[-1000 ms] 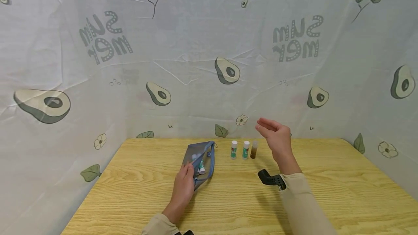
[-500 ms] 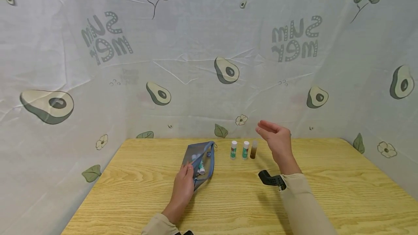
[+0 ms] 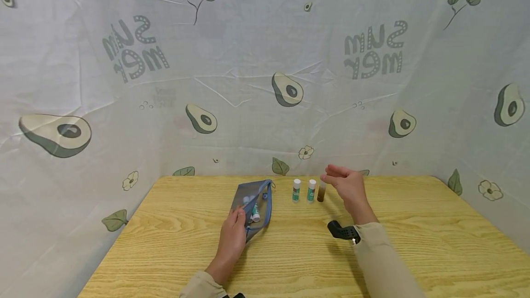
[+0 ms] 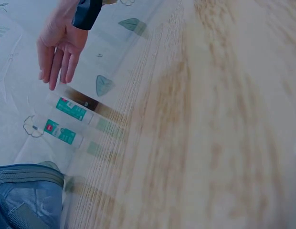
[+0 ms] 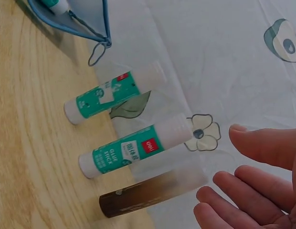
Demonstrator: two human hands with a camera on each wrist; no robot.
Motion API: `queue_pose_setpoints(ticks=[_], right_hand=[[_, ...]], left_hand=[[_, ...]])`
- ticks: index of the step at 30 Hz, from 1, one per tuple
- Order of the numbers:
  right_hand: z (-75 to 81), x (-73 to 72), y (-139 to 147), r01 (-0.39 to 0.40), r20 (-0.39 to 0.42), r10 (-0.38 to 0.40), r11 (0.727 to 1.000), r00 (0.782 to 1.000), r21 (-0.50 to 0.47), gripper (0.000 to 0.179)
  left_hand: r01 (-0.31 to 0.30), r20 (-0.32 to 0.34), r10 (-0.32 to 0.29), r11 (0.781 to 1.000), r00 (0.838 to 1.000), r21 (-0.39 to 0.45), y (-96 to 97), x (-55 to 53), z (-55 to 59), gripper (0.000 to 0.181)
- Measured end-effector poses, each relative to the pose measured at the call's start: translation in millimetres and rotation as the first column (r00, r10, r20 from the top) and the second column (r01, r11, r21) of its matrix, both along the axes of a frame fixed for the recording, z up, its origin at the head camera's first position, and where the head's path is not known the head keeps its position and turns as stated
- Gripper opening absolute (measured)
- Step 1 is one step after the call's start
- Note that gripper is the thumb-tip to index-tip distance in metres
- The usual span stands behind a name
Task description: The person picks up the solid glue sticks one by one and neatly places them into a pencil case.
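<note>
In the head view my left hand (image 3: pixel 233 238) grips the near edge of a blue mesh zipper pouch (image 3: pixel 245 189), thumb on top. The pouch's mouth gapes to the right, and glue sticks (image 3: pixel 255 213) lie inside it. Two green-and-white glue sticks (image 3: pixel 296 191) (image 5: pixel 131 150) stand upright in a row to the pouch's right. Beside them stands a brown tube (image 5: pixel 143 193) with a clear frosted top. My right hand (image 3: pixel 348 193) hovers just right of that tube, holding nothing. Its thumb and fingers (image 5: pixel 253 198) are spread apart near the tube's top.
All of this is on a wood-grain table (image 3: pixel 285 261). A pale curtain (image 3: pixel 248 128) with avocado and flower prints hangs right behind the table's far edge and along both sides. A black wrist mount (image 3: pixel 343 231) sits on the right forearm.
My right hand has come down and slightly left, its fingertips now level with the brown tube's top. The left hand and the pouch stay where they were.
</note>
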State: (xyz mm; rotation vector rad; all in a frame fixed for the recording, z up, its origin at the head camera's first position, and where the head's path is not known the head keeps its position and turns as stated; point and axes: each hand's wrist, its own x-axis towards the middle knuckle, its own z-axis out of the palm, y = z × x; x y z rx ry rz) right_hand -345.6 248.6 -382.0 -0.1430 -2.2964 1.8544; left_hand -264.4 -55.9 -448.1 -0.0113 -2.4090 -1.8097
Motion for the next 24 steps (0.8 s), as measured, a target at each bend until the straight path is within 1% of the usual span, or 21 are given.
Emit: queue_pose_setpoints(ticks=[5, 9, 19, 24], right_hand=[[-9.4, -1.8, -2.5, -0.023, 0.015, 0.023, 1.000, 1.000, 0.009, 0.055], [-13.5, -1.6, -3.9, -0.038, 0.020, 0.037, 0.999, 0.999, 0.015, 0.054], [-19.4, -2.4, -3.9, 0.013, 0.062, -0.018, 0.998, 0.998, 0.068, 0.046], [-24.7, -3.6, -4.3, 0.025, 0.056, -0.031, 0.995, 0.998, 0.094, 0.045]], left_hand=[[-0.005, 0.015, 0.005, 1.000, 1.000, 0.004, -1.3, 0.8, -0.3, 0.055], [-0.011, 0.020, 0.011, 1.000, 1.000, 0.004, -2.0, 0.9, -0.6, 0.056], [-0.007, -0.005, 0.007, 1.000, 1.000, -0.008, -1.4, -0.2, -0.1, 0.054], [0.004, -0.002, -0.004, 1.000, 1.000, -0.012, -1.2, -0.8, 0.9, 0.055]])
